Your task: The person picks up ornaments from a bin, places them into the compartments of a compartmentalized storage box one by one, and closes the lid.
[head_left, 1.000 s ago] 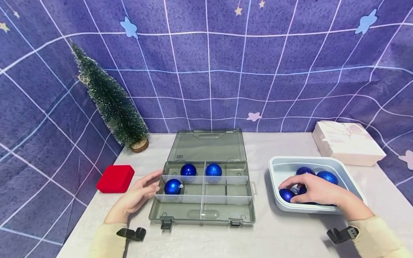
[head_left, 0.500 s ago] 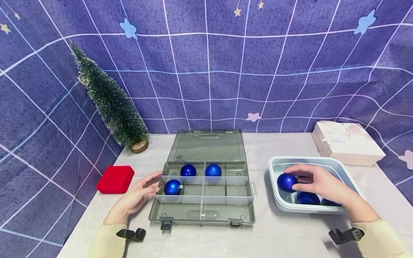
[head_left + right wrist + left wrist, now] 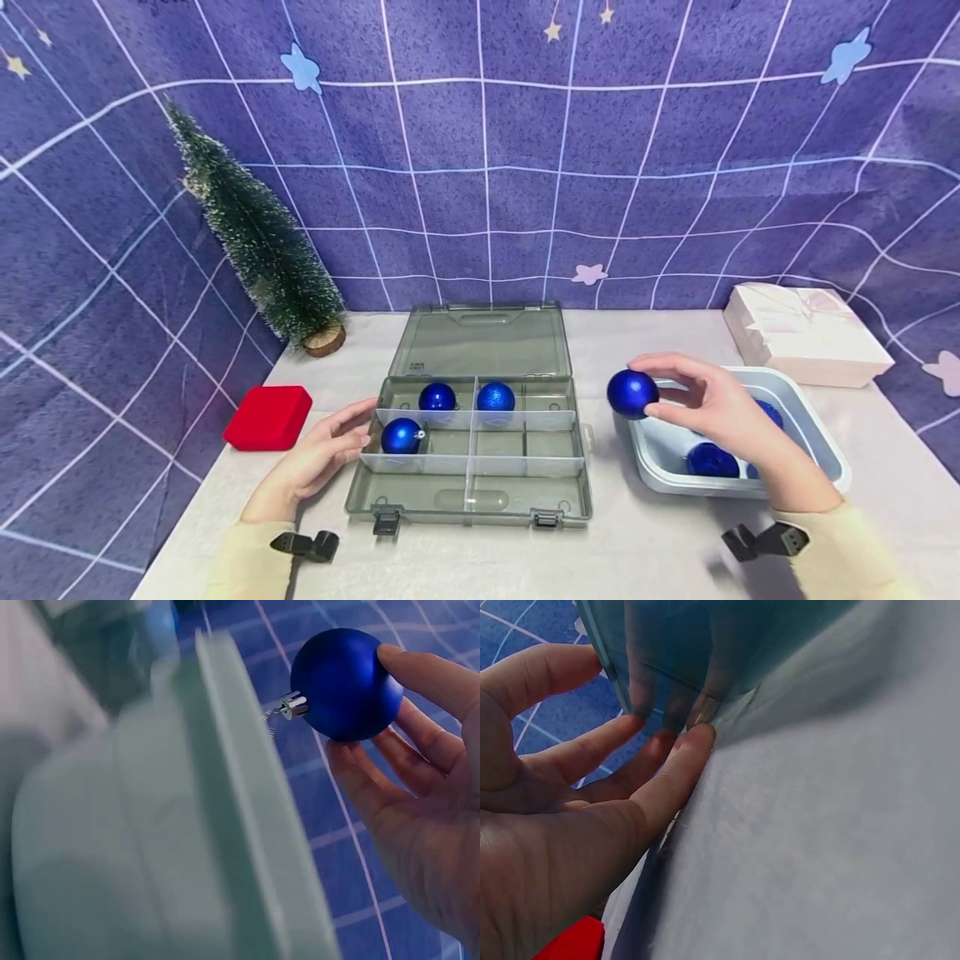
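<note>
My right hand [image 3: 712, 404] pinches a matte blue bauble [image 3: 632, 394] between thumb and fingers, over the left rim of the light blue tub [image 3: 660, 482]. Its silver cap and wire hook show in the right wrist view, where my hand [image 3: 427, 795] has the ball by its side. With fingers extended, my left hand [image 3: 322, 454] rests against the left side of a see-through grey divided case [image 3: 408, 487], lid open. That case holds a shiny bauble [image 3: 437, 397] and a glitter bauble [image 3: 496, 397] in its back row, and a matte bauble [image 3: 401, 436] in the middle row.
More blue baubles [image 3: 712, 460] lie in the tub, partly behind my right hand. A white gift box [image 3: 813, 333] stands behind the tub. On the left are a red box [image 3: 268, 418] and a small frosted tree [image 3: 262, 250] on a wooden base. A purple cloth hangs behind.
My right hand has taken hold of the matte bauble in the tub, lifted it and carried it left to the tub's rim. My left hand has stayed at the case.
</note>
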`<state>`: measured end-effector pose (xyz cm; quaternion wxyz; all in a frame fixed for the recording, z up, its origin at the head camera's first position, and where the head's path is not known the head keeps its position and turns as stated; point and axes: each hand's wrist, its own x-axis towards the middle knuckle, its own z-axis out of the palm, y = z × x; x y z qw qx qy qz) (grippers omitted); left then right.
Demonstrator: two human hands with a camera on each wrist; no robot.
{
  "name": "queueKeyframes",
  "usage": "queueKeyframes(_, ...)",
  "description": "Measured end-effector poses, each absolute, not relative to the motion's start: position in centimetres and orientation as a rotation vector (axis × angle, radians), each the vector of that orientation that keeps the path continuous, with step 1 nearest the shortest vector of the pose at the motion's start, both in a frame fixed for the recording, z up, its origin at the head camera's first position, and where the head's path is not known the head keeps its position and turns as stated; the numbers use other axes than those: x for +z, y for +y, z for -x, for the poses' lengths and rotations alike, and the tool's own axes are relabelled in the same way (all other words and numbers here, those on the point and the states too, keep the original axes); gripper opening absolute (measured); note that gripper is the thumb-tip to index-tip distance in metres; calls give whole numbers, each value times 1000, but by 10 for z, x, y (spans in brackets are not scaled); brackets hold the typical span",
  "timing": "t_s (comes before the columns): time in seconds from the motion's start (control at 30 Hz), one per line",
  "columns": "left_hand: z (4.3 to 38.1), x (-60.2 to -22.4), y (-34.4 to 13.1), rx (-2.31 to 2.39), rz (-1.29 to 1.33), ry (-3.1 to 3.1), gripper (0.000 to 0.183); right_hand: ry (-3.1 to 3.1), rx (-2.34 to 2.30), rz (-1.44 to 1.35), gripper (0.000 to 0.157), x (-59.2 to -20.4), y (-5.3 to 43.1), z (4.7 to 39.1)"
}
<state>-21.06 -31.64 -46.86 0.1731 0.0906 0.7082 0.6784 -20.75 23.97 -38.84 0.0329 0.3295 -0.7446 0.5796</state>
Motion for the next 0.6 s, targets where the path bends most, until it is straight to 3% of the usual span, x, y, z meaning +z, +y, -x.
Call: queueKeyframes(0.6,211,-469,-317,1930,-272,2006,69,-2345,1847,-1342,44,-378,103,223)
